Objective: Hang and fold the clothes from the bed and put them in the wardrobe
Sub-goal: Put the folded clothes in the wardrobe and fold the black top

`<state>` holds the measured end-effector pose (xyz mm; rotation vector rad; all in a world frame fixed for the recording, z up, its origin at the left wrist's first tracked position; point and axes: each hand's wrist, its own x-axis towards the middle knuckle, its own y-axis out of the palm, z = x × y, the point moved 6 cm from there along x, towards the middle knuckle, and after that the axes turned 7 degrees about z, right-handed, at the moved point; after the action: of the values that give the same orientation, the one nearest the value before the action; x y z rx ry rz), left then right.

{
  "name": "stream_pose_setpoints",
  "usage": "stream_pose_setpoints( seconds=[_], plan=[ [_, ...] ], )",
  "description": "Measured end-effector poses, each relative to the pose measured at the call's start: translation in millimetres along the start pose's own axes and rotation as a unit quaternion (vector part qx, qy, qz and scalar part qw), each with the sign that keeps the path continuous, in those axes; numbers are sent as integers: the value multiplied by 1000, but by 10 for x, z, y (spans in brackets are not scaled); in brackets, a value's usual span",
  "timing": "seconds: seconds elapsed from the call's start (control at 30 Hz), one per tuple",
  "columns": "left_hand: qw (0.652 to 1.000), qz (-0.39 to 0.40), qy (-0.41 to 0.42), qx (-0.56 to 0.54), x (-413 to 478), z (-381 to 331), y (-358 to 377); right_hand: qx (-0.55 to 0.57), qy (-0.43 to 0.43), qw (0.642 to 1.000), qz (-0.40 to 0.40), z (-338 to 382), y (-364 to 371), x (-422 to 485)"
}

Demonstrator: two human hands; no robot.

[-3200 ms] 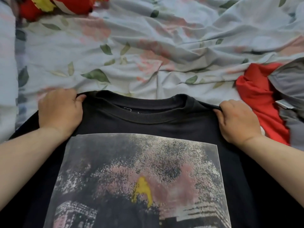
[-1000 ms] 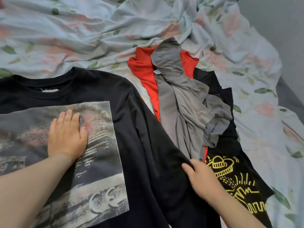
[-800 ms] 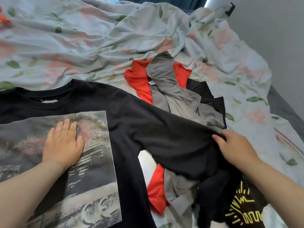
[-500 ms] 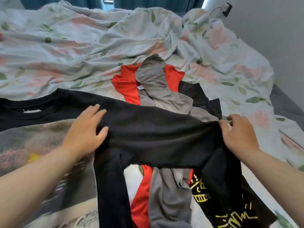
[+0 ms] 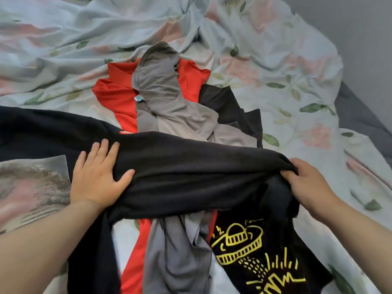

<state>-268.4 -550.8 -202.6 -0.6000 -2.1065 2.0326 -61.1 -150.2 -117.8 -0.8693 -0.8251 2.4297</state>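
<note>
Since half a second ago, your left hand [image 5: 99, 177] has slid along the black sweatshirt [image 5: 186, 172] and now lies flat, fingers straight, at the sleeve's root. Your right hand [image 5: 305, 183] still pinches the cuff end, drawing the sleeve level across the pile. Beneath that sleeve lie the red shirt [image 5: 118, 98], the grey garment [image 5: 161, 96] on top of it, and the black tee with yellow print [image 5: 254, 255] nearer you, all on the floral bedsheet [image 5: 275, 66]. No containers show.

Two bare forearms are showing, ending in the left hand [image 5: 98, 181] and right hand [image 5: 307, 185]; the person is wearing no sleeves, rings or watch.
</note>
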Motion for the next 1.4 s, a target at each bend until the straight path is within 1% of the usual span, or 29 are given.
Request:
stream_pose_setpoints(
  seconds=[0.07,0.13,0.23,0.3,0.33,0.37,0.43,0.5,0.57,0.6,0.63,0.67,0.7,0.73,0.77,0.8,0.83,0.87,0.93,1.0,1.07,1.13,1.2,1.23,1.27,1.3,1.33,1.37,1.4],
  plan=[
    [1000,-8,1,-1,3,20,3,-51,-8,998,26,55,-188,123],
    [1000,-14,-2,-1,10,64,-3,-128,19,987,97,23,-301,197],
    [1000,-10,-8,-5,29,44,-9,-260,74,941,202,-231,-452,268],
    [1000,-17,-7,-4,60,46,3,-307,68,922,225,-375,-478,318],
    [1000,-20,-5,1,72,52,21,-312,55,921,224,-425,-480,333],
    [1000,-22,-6,6,85,70,54,-293,49,929,221,-486,-487,342],
    [1000,-8,-12,18,129,121,121,-191,69,950,237,-629,-529,310],
    [999,28,-12,31,177,152,174,-109,97,943,298,-757,-608,225],
    [994,93,-41,47,218,196,176,-93,109,927,347,-794,-746,159],
    [990,125,-54,42,229,178,122,-93,107,928,345,-766,-846,150],
    [989,134,-60,15,223,96,4,-90,101,938,320,-711,-973,166],
    [993,106,-53,-28,197,-50,-176,-83,94,953,276,-659,-1116,194],
    [995,44,-25,-86,138,-254,-395,-68,89,966,232,-619,-1239,214],
    [990,-25,29,-132,28,-547,-606,-39,88,975,199,-595,-1320,214],
    [981,-79,93,-149,-121,-895,-752,-8,92,980,177,-586,-1358,191],
    [975,-95,152,-135,-280,-1271,-825,19,98,981,167,-584,-1355,159],
    [972,-62,203,-99,-386,-1618,-762,48,107,979,167,-600,-1325,120],
    [972,7,227,-57,-437,-1896,-632,85,120,974,174,-632,-1277,81],
    [973,130,189,33,-402,-2114,-338,152,143,954,215,-683,-1161,-15],
    [967,188,157,74,-314,-2150,-255,186,160,936,253,-686,-1078,-104],
    [963,202,160,78,-302,-2156,-319,189,166,937,241,-686,-1059,-167],
    [969,186,163,11,-416,-2162,-478,195,147,943,225,-533,-1032,-267],
    [964,147,159,-157,-617,-2218,-728,220,111,945,215,-211,-947,-408],
    [942,142,138,-270,-710,-2289,-851,244,98,942,210,-22,-882,-497],
    [904,153,104,-386,-802,-2384,-954,276,89,934,208,155,-789,-587],
    [848,184,50,-495,-882,-2454,-996,310,82,923,213,346,-648,-680],
    [768,230,21,-598,-1002,-2507,-1002,344,76,908,229,532,-457,-769],
    [677,277,-11,-682,-1094,-2551,-972,373,68,891,251,710,-246,-861],
    [621,294,-18,-726,-1147,-2551,-988,402,57,873,271,871,-35,-935]
  ],
)
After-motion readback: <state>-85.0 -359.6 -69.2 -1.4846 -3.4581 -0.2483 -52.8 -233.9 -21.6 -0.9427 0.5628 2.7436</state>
